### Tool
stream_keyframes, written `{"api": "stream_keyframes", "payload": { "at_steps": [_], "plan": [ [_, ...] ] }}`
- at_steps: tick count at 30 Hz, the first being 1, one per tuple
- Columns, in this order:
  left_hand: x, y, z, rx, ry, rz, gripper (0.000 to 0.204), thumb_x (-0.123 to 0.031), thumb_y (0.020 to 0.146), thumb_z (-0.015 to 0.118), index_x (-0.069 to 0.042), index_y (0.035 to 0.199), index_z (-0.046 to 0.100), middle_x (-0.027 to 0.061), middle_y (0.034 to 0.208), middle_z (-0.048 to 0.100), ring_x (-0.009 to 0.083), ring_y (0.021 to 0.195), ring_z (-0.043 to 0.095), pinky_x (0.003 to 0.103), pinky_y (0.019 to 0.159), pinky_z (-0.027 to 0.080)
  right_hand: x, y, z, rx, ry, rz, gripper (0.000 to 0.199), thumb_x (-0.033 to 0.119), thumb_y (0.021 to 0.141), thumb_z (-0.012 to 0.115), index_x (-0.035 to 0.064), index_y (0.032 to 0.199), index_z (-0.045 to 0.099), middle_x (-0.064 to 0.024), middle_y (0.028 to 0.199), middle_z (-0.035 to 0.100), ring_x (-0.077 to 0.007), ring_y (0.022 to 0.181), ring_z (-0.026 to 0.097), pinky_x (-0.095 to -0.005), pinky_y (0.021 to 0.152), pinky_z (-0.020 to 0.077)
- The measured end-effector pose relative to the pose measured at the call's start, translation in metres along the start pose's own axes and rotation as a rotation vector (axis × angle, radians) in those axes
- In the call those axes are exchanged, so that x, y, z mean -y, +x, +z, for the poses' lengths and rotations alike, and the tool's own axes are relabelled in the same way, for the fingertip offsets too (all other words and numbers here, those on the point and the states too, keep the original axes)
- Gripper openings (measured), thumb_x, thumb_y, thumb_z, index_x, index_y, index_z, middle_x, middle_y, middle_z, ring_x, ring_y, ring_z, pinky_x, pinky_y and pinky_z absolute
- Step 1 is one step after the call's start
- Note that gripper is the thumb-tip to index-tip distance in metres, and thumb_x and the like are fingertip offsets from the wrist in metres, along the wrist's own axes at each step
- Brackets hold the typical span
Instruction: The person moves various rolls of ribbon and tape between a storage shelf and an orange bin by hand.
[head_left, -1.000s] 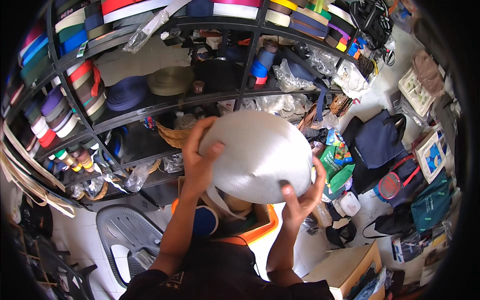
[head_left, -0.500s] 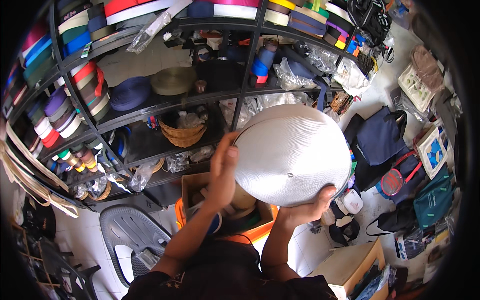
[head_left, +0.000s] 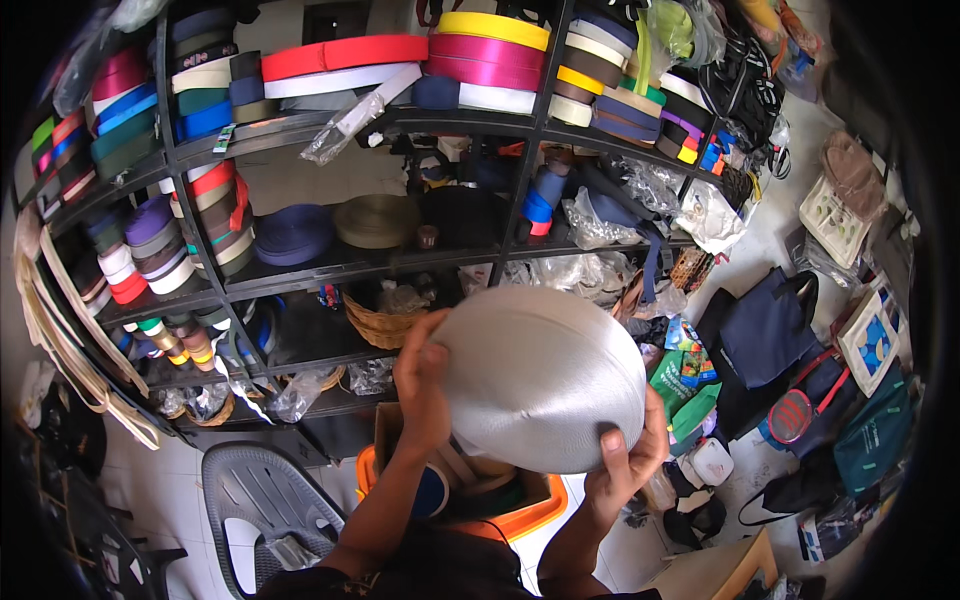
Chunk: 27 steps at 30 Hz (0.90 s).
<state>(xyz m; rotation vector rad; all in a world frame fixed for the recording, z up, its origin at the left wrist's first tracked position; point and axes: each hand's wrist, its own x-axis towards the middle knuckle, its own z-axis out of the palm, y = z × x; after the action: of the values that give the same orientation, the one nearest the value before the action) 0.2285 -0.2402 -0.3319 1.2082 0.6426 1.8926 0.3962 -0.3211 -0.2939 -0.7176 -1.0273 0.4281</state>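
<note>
Between my hands is a large round roll of silver-grey webbing (head_left: 545,375), its coiled flat face turned up toward me. My left hand (head_left: 425,385) grips the roll's left edge, with the thumb near the rim and the other fingers partly hidden. At the lower right rim, my right hand (head_left: 630,455) holds it with the thumb on the face and fingers behind the edge. Below the roll, a cardboard box (head_left: 545,500) holding more rolls sits in an orange container (head_left: 530,523).
Black shelving (head_left: 350,262) ahead carries many coloured webbing rolls, a navy coil (head_left: 293,235), an olive coil (head_left: 376,220) and a wicker basket (head_left: 380,325). A grey plastic chair (head_left: 265,490) stands at lower left. Bags, such as a navy one (head_left: 765,335), crowd the right.
The silver-grey roll has moved lower and slightly left in view, with both hands still on it. The view has tilted up, showing more of the top shelf.
</note>
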Motion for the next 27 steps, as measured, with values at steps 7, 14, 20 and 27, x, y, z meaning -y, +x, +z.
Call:
{"api": "stream_keyframes", "payload": {
  "at_steps": [7,14,20,27],
  "plan": [
    [-0.022,-0.008,0.007,0.151,-0.002,-0.026,0.056,-0.047,0.097,0.048,0.001,0.125,0.051,0.0045,0.104,0.058,0.0084,0.096,0.051,0.023,0.084,0.039,-0.014,-0.006,-0.013,-0.086,0.089,0.035,0.054,0.038,0.077,0.076,-0.0076,0.102,0.061,-0.0077,0.089,0.062,-0.0156,0.082,0.059,-0.0274,0.076,0.0455],
    [0.005,-0.04,0.039,-0.09,-0.147,-0.177,0.061,-0.045,0.099,0.047,-0.001,0.14,0.038,0.0002,0.106,0.056,0.0047,0.096,0.048,0.022,0.087,0.037,-0.026,-0.015,0.042,-0.49,0.53,0.05,0.069,0.054,0.091,0.052,-0.0002,0.134,0.043,-0.0149,0.128,0.051,-0.0287,0.116,0.051,-0.0447,0.095,0.0436],
    [-0.011,-0.018,0.028,-0.151,-0.31,-0.177,0.057,-0.042,0.098,0.052,0.0,0.136,0.045,0.0039,0.119,0.058,0.0082,0.105,0.05,0.025,0.094,0.038,-0.065,-0.051,-0.004,-0.208,0.229,-0.099,0.074,0.034,0.08,0.061,-0.0035,0.139,0.036,-0.0192,0.131,0.048,-0.0313,0.118,0.049,-0.0441,0.1,0.0396],
    [-0.036,0.009,-0.007,0.082,-0.098,-0.048,0.048,-0.038,0.099,0.05,0.0,0.127,0.051,0.0032,0.11,0.06,0.0085,0.1,0.054,0.024,0.088,0.043,-0.021,-0.023,0.002,-0.004,-0.008,-0.044,0.072,0.024,0.075,0.069,-0.0041,0.134,0.038,-0.0178,0.124,0.05,-0.0283,0.112,0.051,-0.0422,0.097,0.0407]
  ]
}}
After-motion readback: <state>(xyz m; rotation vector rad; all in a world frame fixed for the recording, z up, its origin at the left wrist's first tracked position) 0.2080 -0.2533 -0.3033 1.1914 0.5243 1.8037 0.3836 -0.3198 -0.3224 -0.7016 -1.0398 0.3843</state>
